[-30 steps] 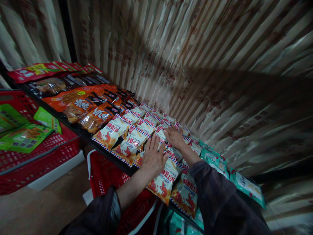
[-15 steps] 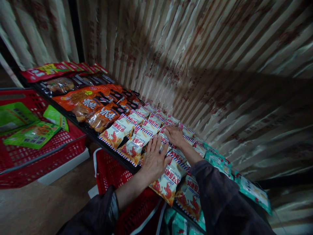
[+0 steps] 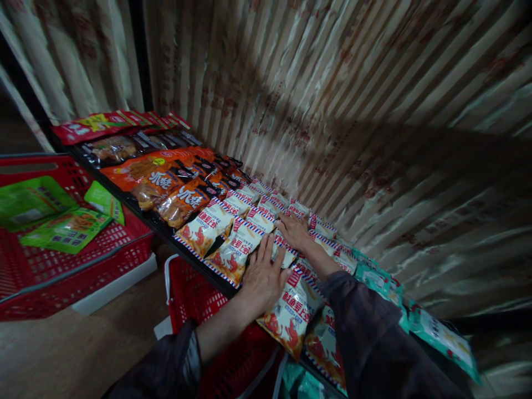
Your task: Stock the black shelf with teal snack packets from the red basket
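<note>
Rows of white snack bags with striped edges and red lettering lie on a dark shelf. My left hand rests flat on the bags near the shelf's front edge, fingers stretched out. Farther back, my right hand lies on bags of the same kind, its fingers extended and slightly bent. Both palms face down and hide parts of the bags under them. Just right of my left hand, another white snack bag leans over the front edge.
Left on the shelf are orange snack bags, dark bags and red bags. Teal bags lie at the right. Below stand a red basket holding green packets and a second red basket. Corrugated sheeting rises behind.
The view has shifted slightly, so the shelf and baskets appear a little farther right. Both hands stay on the white snack bags, with almost no movement.
</note>
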Demonstrator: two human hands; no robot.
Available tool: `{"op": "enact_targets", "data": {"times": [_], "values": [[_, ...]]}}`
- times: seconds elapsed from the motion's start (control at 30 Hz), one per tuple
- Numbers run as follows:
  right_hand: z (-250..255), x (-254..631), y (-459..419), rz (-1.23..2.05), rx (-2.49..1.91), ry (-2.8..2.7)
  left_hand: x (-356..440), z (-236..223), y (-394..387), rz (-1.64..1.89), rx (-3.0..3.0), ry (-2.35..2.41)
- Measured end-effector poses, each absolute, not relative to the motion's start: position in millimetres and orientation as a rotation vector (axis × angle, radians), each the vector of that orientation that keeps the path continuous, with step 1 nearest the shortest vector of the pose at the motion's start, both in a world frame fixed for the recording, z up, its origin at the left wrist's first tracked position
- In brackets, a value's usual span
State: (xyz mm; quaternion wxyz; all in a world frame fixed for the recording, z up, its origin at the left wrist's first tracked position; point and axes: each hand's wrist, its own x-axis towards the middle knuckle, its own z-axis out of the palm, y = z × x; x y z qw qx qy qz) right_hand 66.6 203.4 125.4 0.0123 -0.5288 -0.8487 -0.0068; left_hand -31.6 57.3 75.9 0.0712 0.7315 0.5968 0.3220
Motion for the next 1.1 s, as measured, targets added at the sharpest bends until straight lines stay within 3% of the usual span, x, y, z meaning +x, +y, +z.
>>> {"op": "enact_targets", "data": {"times": [0.57, 0.87, 1.1], "values": [[127, 57, 212, 0.02, -1.654, -2.701, -48, 76, 70, 1.014, 2.205, 1.728], [136, 55, 205, -0.126, -1.48, -2.61, -44, 94, 57, 0.985, 2.337, 1.917], [148, 52, 185, -0.028, -1.199, -2.663, -109, 123, 51, 0.747, 2.129, 2.253]]}}
